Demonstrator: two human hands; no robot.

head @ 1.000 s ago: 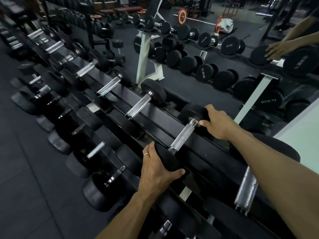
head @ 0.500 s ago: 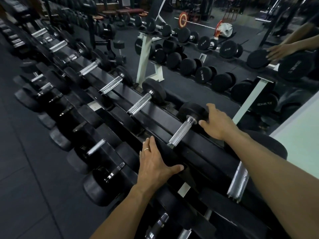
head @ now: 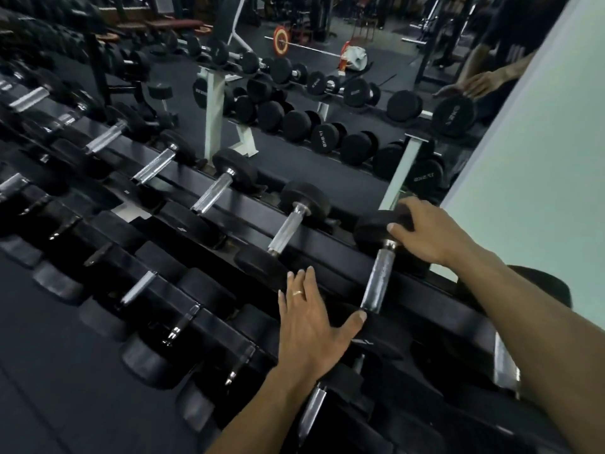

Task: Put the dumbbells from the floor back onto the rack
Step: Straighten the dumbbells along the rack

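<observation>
A black dumbbell with a chrome handle (head: 376,280) lies across the top tier of the long black rack (head: 330,245), near its right end. My left hand (head: 307,319) rests flat on the dumbbell's near head with the fingers stretched out and apart, a ring on one finger, the thumb by the handle's end. My right hand (head: 425,231) is cupped over the far head (head: 370,229), fingers curled around its top edge.
More dumbbells fill the rack to the left, the closest one (head: 288,227) just beside my left hand, and the lower tiers (head: 140,286). A bigger dumbbell (head: 504,365) sits under my right forearm. A mirror (head: 327,132) stands behind the rack, a pale wall (head: 530,158) to the right, dark floor (head: 49,371) to the left.
My left hand has loosened from a grasp around the near head to a flat, open palm. My right hand stays on the far head. The view has swung left.
</observation>
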